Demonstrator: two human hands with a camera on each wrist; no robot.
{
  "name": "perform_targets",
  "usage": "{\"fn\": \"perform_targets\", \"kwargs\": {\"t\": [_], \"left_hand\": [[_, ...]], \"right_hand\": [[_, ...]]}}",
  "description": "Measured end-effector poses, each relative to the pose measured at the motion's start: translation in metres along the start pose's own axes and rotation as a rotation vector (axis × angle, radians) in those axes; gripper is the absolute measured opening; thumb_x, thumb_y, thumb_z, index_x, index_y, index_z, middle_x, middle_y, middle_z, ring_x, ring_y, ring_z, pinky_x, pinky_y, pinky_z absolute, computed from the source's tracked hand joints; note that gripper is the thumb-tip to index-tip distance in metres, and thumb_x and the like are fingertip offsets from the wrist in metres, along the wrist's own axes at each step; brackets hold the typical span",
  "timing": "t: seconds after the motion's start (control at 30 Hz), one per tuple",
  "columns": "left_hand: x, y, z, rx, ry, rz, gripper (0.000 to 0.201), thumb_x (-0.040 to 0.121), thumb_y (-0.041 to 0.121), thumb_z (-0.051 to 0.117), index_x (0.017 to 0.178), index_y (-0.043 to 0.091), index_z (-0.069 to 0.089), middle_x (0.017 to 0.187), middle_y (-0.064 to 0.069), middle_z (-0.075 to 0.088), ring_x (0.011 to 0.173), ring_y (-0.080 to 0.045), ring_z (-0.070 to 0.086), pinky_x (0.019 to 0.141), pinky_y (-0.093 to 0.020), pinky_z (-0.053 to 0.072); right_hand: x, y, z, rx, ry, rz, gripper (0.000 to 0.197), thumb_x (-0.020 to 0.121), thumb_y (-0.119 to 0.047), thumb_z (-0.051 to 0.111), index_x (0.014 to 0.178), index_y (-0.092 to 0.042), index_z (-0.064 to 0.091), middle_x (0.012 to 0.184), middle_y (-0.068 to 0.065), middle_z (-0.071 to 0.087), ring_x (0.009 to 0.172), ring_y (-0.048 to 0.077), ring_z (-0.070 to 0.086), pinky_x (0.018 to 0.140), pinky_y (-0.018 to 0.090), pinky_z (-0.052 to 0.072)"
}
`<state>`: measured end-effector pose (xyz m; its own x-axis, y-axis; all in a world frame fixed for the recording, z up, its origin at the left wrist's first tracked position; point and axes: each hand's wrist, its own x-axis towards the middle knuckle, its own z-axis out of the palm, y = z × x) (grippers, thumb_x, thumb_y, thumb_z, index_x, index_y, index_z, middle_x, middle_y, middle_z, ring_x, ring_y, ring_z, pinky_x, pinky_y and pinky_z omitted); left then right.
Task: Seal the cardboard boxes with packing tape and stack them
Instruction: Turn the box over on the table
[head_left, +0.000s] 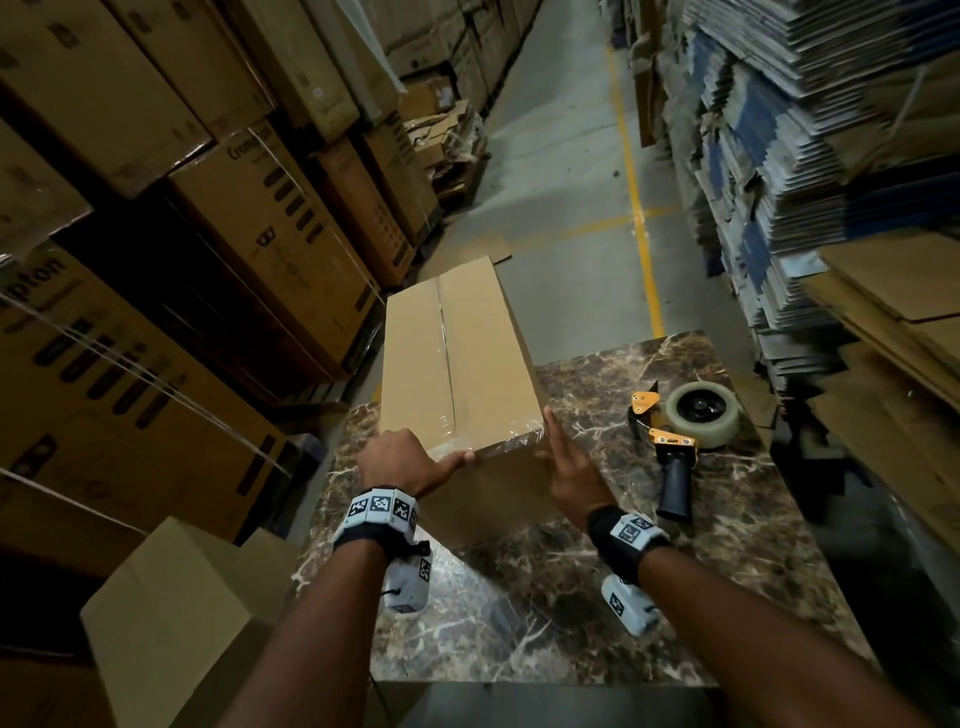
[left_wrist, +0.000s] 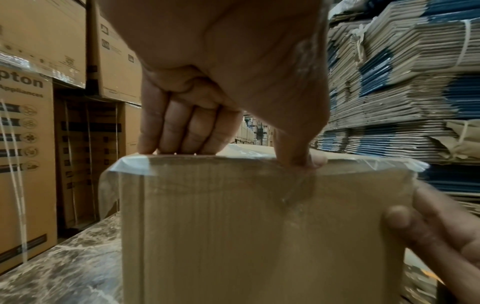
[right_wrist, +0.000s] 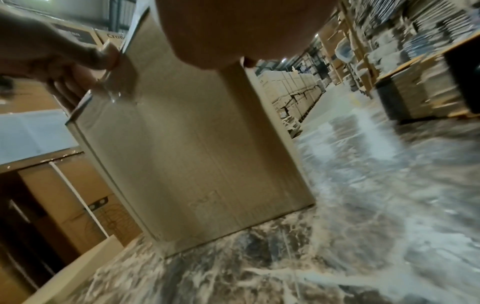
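Note:
A long cardboard box (head_left: 457, 353) lies on the marble table (head_left: 519, 597), its far end reaching past the table's far edge. Clear tape runs along its top seam and folds over the near end (left_wrist: 259, 236). My left hand (head_left: 410, 460) grips the near top edge, fingers (left_wrist: 179, 127) on the top and thumb pressing the tape at the rim. My right hand (head_left: 569, 467) lies flat against the near right corner with straight fingers, its thumb (left_wrist: 397, 216) on the near face. The right wrist view shows the box's near face (right_wrist: 194, 164). A tape dispenser (head_left: 675, 457) with its roll lies on the table to the right.
An open cardboard box (head_left: 171, 613) stands on the floor at the lower left. Tall stacks of printed cartons (head_left: 208, 260) line the left side. Bundles of flat cardboard (head_left: 779, 156) are piled on the right. An aisle with a yellow line (head_left: 639, 208) runs ahead.

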<state>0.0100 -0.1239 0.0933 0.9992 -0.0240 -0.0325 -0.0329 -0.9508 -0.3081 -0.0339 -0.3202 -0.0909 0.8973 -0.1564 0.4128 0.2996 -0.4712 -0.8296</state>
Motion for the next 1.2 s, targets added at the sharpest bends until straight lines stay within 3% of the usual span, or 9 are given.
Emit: {"fn": "perform_targets", "kwargs": {"t": [0.13, 0.23, 0.43, 0.63, 0.73, 0.83, 0.9, 1.03, 1.2], "left_hand": [[-0.008, 0.004, 0.003, 0.040, 0.041, -0.010, 0.089, 0.071, 0.100, 0.036, 0.060, 0.014, 0.054, 0.059, -0.001, 0.049, 0.060, -0.023, 0.053, 0.055, -0.027, 0.038], [-0.018, 0.009, 0.013, 0.040, 0.079, -0.016, 0.088, 0.080, 0.093, 0.033, 0.071, 0.012, 0.065, 0.066, -0.003, 0.055, 0.064, -0.025, 0.055, 0.057, -0.027, 0.038], [-0.030, 0.011, 0.038, -0.047, 0.130, -0.049, 0.082, 0.089, 0.084, 0.036, 0.099, 0.009, 0.067, 0.096, -0.008, 0.069, 0.087, -0.025, 0.067, 0.067, -0.033, 0.047], [-0.025, 0.005, 0.050, -0.073, 0.162, -0.013, 0.077, 0.091, 0.080, 0.039, 0.106, 0.010, 0.065, 0.103, -0.008, 0.068, 0.092, -0.026, 0.066, 0.073, -0.034, 0.051], [-0.020, 0.003, 0.055, -0.075, 0.168, -0.001, 0.077, 0.091, 0.080, 0.037, 0.107, 0.009, 0.064, 0.105, -0.009, 0.067, 0.094, -0.026, 0.065, 0.076, -0.035, 0.052], [-0.017, 0.001, 0.058, -0.059, 0.167, 0.009, 0.075, 0.093, 0.079, 0.037, 0.109, 0.010, 0.063, 0.106, -0.008, 0.067, 0.096, -0.026, 0.065, 0.076, -0.035, 0.051], [-0.016, 0.001, 0.058, -0.058, 0.161, 0.010, 0.072, 0.093, 0.077, 0.039, 0.110, 0.011, 0.063, 0.108, -0.008, 0.067, 0.099, -0.026, 0.065, 0.077, -0.035, 0.051], [-0.015, -0.002, 0.061, -0.050, 0.168, 0.027, 0.060, 0.096, 0.067, 0.043, 0.112, 0.013, 0.063, 0.113, -0.007, 0.068, 0.103, -0.025, 0.065, 0.078, -0.035, 0.050], [-0.015, -0.012, 0.065, -0.048, 0.185, 0.076, 0.064, 0.097, 0.071, 0.038, 0.115, 0.015, 0.062, 0.115, -0.005, 0.067, 0.104, -0.025, 0.065, 0.076, -0.036, 0.051]], "right_hand": [[-0.010, -0.003, -0.017, -0.064, 0.104, 0.032, 0.063, 0.106, -0.044, 0.040, 0.162, -0.017, 0.029, 0.149, 0.012, 0.056, 0.126, 0.029, 0.059, 0.104, 0.050, 0.050], [-0.003, -0.019, -0.027, 0.026, 0.159, 0.085, 0.073, 0.099, -0.069, 0.039, 0.156, -0.023, 0.039, 0.148, 0.009, 0.057, 0.130, 0.026, 0.057, 0.106, 0.045, 0.050], [0.029, -0.031, -0.031, -0.095, 0.060, 0.036, 0.059, 0.100, -0.042, 0.065, 0.152, -0.017, 0.050, 0.112, 0.019, 0.075, 0.098, 0.032, 0.072, 0.082, 0.035, 0.058], [0.022, -0.018, -0.031, -0.068, 0.001, -0.051, 0.081, 0.092, -0.001, 0.072, 0.159, -0.019, 0.031, 0.106, 0.012, 0.078, 0.093, 0.024, 0.073, 0.090, 0.032, 0.057], [0.020, -0.017, -0.030, -0.089, -0.044, -0.018, 0.085, 0.092, -0.009, 0.075, 0.162, -0.017, 0.027, 0.140, 0.019, 0.063, 0.122, 0.032, 0.064, 0.106, 0.028, 0.042], [0.023, -0.025, -0.023, -0.260, 0.085, -0.172, 0.082, 0.085, -0.036, 0.083, 0.154, -0.013, 0.045, 0.156, 0.012, 0.048, 0.143, 0.022, 0.043, 0.117, 0.046, 0.031], [0.033, -0.038, -0.014, -0.313, 0.161, -0.298, 0.056, 0.081, -0.034, 0.086, 0.130, -0.015, 0.065, 0.137, 0.009, 0.063, 0.128, 0.024, 0.056, 0.109, 0.052, 0.042], [0.053, -0.062, 0.005, -0.371, 0.050, -0.565, 0.016, 0.082, -0.022, 0.084, 0.089, -0.013, 0.073, 0.092, 0.006, 0.068, 0.087, 0.028, 0.062, 0.084, 0.038, 0.045], [0.067, -0.048, -0.009, -0.416, -0.035, -0.675, 0.026, 0.093, -0.034, 0.068, 0.081, -0.011, 0.069, 0.080, 0.008, 0.061, 0.074, 0.028, 0.056, 0.068, 0.036, 0.046]]}}
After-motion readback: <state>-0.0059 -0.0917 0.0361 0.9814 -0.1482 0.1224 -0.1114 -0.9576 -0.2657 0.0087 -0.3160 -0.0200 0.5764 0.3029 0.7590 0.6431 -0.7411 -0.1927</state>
